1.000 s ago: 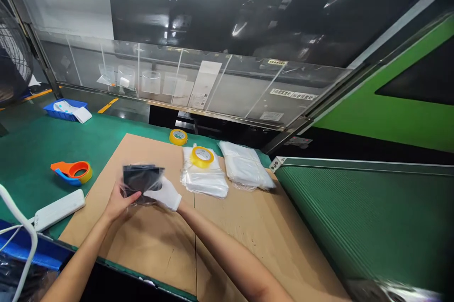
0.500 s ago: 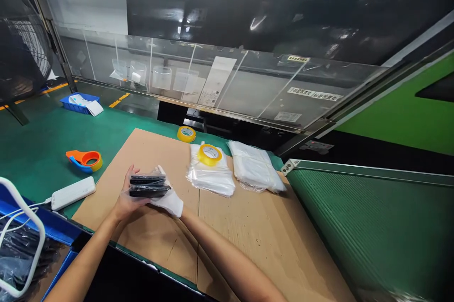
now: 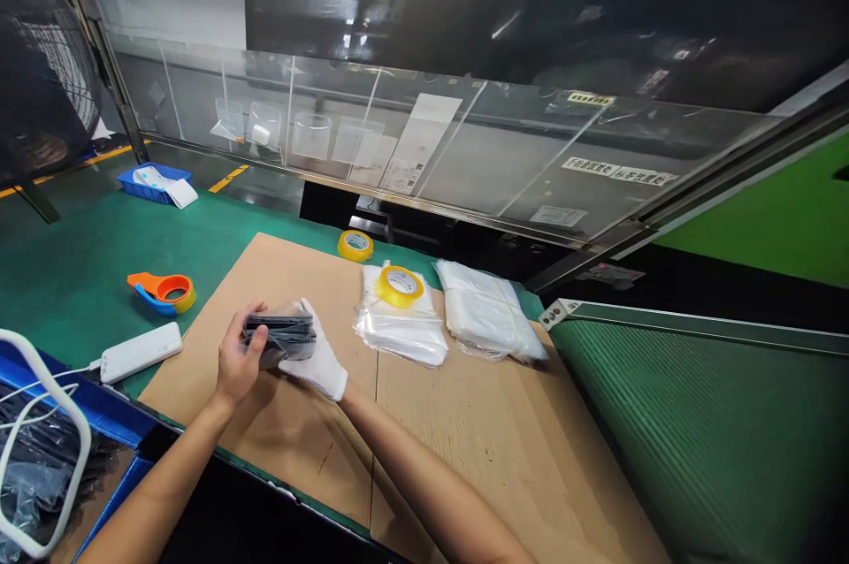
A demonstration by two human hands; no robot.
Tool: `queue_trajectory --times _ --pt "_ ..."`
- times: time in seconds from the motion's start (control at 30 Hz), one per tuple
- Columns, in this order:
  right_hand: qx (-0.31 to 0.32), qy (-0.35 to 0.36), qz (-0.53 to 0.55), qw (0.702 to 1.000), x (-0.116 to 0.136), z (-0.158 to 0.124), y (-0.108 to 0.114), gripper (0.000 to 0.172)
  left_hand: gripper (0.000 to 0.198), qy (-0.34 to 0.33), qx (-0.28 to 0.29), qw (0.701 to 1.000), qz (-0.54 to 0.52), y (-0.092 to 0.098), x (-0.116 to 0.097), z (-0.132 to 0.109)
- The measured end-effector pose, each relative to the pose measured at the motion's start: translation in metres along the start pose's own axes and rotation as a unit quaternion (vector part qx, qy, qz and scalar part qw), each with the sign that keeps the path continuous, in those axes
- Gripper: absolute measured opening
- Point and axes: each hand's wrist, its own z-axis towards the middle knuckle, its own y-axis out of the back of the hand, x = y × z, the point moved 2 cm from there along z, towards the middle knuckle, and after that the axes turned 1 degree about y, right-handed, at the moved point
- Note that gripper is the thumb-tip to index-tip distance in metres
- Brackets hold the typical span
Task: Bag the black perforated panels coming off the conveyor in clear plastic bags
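Note:
A dark flat item in a clear plastic bag [image 3: 282,336] is held just above the cardboard sheet [image 3: 424,423] by both hands. My bare left hand [image 3: 237,361] grips its left end, fingers curled over the top. My right hand [image 3: 317,356], in a white glove, is closed on its right side from below. The bagged item lies roughly level, with its edge toward me.
Two stacks of clear bags [image 3: 487,312] lie on the cardboard's far side, one with a yellow tape roll [image 3: 399,285] on top. Another tape roll [image 3: 355,245], an orange tape dispenser [image 3: 163,292] and a white power bank [image 3: 139,351] rest on the green mat. A green conveyor [image 3: 703,431] runs at right.
The bagged dark item has been turned from facing me to lying flat, edge on. My left fingers have wrapped over its top. The view has shifted slightly.

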Motion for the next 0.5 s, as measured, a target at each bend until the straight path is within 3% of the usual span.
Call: queue_trajectory --times 0.13,0.27,0.4,0.5 --pt "-0.026 -0.014 0.050 0.998 -0.001 0.002 -0.002 0.113 0.040 -0.008 -0.031 0.999 -0.002 -0.002 -0.003 0.007" --pt "-0.008 0.006 0.060 0.998 0.000 0.004 -0.004 0.107 0.036 0.021 -0.053 0.996 -0.063 -0.001 0.001 0.007" --pt "0.006 -0.009 0.036 0.999 -0.001 0.002 -0.003 0.094 0.032 0.053 -0.092 0.984 -0.142 0.001 0.003 0.009" --pt "0.034 -0.049 0.009 0.998 -0.001 0.000 -0.002 0.080 0.040 0.070 -0.072 0.978 -0.181 0.008 0.004 0.013"
